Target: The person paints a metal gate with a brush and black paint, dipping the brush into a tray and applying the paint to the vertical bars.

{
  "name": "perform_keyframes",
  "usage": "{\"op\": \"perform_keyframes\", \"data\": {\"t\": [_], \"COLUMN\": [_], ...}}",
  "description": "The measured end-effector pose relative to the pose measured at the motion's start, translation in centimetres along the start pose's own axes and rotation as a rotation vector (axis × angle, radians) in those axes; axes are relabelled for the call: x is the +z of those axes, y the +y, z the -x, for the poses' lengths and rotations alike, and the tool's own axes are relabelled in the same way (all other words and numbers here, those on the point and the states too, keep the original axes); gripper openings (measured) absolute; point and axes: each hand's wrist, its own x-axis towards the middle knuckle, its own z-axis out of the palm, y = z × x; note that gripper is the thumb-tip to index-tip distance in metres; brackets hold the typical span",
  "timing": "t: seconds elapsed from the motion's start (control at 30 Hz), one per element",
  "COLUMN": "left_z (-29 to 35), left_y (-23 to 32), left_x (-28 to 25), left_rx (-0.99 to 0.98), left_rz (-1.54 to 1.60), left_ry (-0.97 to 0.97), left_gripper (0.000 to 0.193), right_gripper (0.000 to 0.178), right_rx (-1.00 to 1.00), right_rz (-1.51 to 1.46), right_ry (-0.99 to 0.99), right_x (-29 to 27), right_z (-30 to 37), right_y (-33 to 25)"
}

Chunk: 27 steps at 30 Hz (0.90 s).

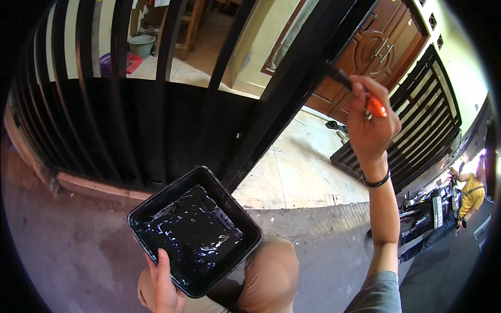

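My left hand (pixel 165 284) grips the lower left rim of a square black tray (pixel 136 216), thumb over the edge. Wet, glossy black paint (pixel 195 229) covers the tray's bottom. Raised at the right, my right hand (pixel 373 115) is closed around a paintbrush (pixel 374 106) with an orange handle. The dark, slightly blurred bristles are at the upright end post of a black metal gate (pixel 284 78); whether they touch it I cannot tell.
Beyond the gate are a carved wooden double door (pixel 373 52), a tiled floor (pixel 292 161), shoes (pixel 336 127) and a grey bucket (pixel 141 46). A second black gate panel (pixel 422 112) stands at the right. Farther right, a person in yellow (pixel 472 193) is beside a motorcycle (pixel 422 216).
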Motion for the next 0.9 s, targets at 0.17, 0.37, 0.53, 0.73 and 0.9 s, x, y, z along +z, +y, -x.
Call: {"op": "perform_keyframes", "data": {"t": [0.17, 0.37, 0.53, 0.73, 0.9], "left_z": [0.1, 0.3, 0.2, 0.4, 0.3], "left_y": [0.1, 0.5, -0.1, 0.2, 0.3], "left_x": [-0.3, 0.0, 0.2, 0.4, 0.0], "left_rx": [0.021, 0.011, -0.016, 0.023, -0.028], "left_rz": [-0.007, -0.035, -0.022, -0.034, -0.011], "left_ry": [0.017, 0.015, 0.017, 0.053, 0.029], "left_gripper": [0.058, 0.057, 0.058, 0.059, 0.059], "right_gripper": [0.019, 0.012, 0.013, 0.033, 0.028], "right_rx": [-0.459, -0.039, -0.029, -0.464, -0.307], "right_rz": [0.102, -0.135, 0.078, 0.186, -0.127], "right_ry": [-0.151, -0.207, 0.009, -0.24, -0.472], "right_x": [0.9, 1.0, 0.8, 1.7, 2.9], "right_z": [2.1, 3.3, -1.2, 3.8, 11.9], "right_y": [0.0, -2.6, 0.2, -1.5, -5.0]}}
